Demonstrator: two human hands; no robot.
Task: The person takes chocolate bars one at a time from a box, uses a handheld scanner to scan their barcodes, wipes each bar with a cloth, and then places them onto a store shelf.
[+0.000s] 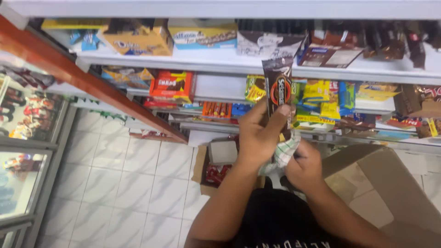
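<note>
One dark snack packet point(278, 89), long axis upright, held in front of stocked shelves point(229, 62). Left hand point(259, 135) closed round packet's lower end, fingers wrapped, packet rising straight above it. One checked cloth point(282, 154) bunched just below packet, clutched in right hand point(304, 167), fingers curled shut. Left hand nearer packet; hands touching. One open cardboard box point(381, 183) lower right, second carton point(216, 172) on tiled floor point(124, 183).

Lower end of the dark snack packet point(278, 89) was hidden behind left hand point(259, 135). Checked cloth point(284, 154) mostly covered by both hands. Cardboard box point(390, 183) cut off at right edge.
</note>
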